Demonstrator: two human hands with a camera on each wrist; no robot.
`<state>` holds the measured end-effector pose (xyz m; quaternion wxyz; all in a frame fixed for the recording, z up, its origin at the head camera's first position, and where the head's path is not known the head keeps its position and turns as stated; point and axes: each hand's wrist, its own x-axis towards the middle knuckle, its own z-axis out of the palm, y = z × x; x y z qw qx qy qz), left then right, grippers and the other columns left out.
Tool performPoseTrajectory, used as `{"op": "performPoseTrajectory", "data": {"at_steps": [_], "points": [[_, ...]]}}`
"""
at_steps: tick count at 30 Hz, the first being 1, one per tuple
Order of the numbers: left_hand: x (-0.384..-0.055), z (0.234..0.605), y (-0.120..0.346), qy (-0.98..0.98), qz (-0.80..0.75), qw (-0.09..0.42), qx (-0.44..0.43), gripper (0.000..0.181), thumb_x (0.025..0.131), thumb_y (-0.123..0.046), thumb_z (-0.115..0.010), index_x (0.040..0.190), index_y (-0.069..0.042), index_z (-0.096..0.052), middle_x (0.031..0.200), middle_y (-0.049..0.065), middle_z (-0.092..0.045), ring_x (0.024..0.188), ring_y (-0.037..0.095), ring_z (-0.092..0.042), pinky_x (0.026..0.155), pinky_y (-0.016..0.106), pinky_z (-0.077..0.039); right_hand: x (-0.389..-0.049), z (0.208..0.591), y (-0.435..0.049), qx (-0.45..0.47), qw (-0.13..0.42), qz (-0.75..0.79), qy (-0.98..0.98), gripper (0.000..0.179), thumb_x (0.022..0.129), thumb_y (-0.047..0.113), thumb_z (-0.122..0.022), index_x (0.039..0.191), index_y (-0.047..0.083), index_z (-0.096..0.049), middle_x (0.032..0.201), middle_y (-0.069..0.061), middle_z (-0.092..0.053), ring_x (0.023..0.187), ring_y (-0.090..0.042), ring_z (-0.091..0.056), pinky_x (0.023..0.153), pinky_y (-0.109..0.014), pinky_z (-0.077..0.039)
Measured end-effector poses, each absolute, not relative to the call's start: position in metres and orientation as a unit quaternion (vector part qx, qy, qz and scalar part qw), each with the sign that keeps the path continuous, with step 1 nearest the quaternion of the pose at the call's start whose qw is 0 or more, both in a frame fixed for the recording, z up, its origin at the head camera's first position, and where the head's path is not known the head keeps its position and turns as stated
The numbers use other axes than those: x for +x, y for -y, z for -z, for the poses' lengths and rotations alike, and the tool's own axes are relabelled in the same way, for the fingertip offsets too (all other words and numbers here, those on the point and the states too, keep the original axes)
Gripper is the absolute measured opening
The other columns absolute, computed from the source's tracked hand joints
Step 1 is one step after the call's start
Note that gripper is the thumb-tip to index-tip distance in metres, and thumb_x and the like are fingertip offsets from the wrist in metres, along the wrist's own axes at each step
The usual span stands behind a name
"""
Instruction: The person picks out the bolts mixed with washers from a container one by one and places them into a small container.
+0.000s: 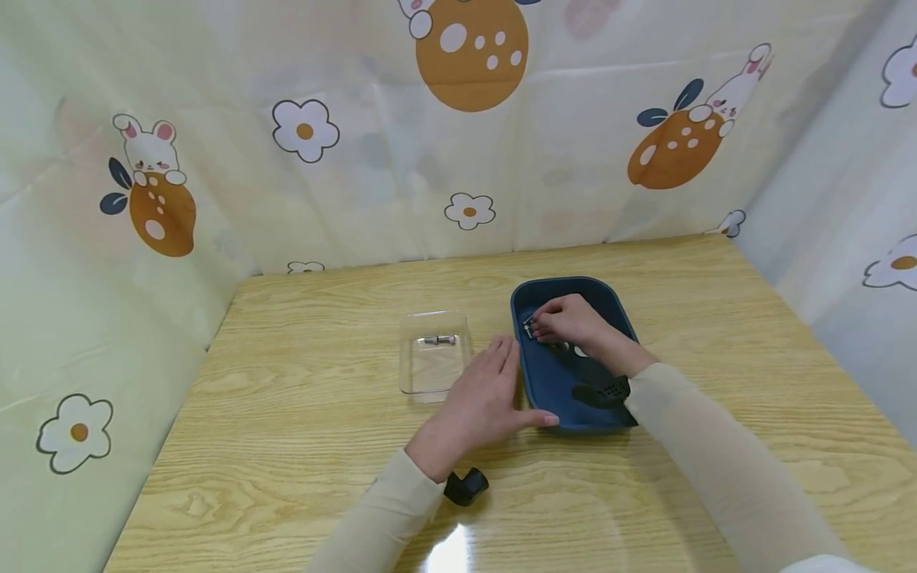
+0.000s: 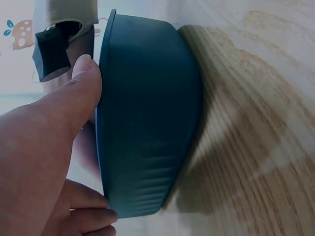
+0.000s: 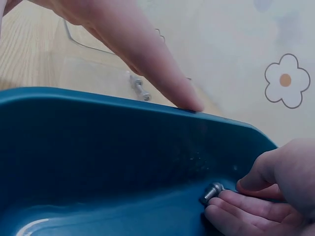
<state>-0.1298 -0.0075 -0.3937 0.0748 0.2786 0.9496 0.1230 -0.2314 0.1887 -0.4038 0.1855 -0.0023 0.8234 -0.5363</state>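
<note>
In the head view, a dark blue basin stands on the table with my right hand reaching down inside it. The thumb and bent fingers of that hand pinch at a small metal bolt low by the basin's side wall. My left hand rests on the basin's rim, its fingers straight along the left side and its thumb over the near corner. Left of the basin, a clear plastic tray holds another metal bolt, lying on its side.
The wooden table extends around both containers. A patterned curtain hangs behind it and along the sides. A black wrist device sits at the left wrist, and another dark one is at the right wrist, over the basin.
</note>
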Motion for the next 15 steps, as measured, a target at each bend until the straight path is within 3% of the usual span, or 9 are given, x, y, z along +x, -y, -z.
{"op": "performPoseTrajectory", "data": {"at_steps": [6,15], "points": [[-0.129,0.395,0.006,-0.95,-0.12,0.083,0.276,0.11,0.085,-0.077,-0.051,0.159,-0.004,-0.014,0.167,0.012,-0.012,0.155,0.025,-0.011,0.125,0.039,-0.02,-0.231,0.406,-0.183,0.0,0.195,0.536,-0.821,0.034,0.103,0.007,-0.044,0.126,-0.015,-0.057,0.121,-0.032,-0.064,0.103,-0.03,-0.07,0.095,-0.041,-0.057],[-0.13,0.394,0.006,-0.951,-0.105,0.081,0.278,0.11,0.084,-0.078,-0.049,0.159,-0.004,-0.014,0.167,0.012,-0.013,0.155,0.024,-0.012,0.125,0.038,-0.02,-0.231,0.411,-0.178,-0.011,0.212,0.557,-0.803,0.033,0.101,0.004,-0.048,0.127,-0.014,-0.057,0.114,-0.026,-0.065,0.09,-0.017,-0.071,0.087,-0.034,-0.06]]}}
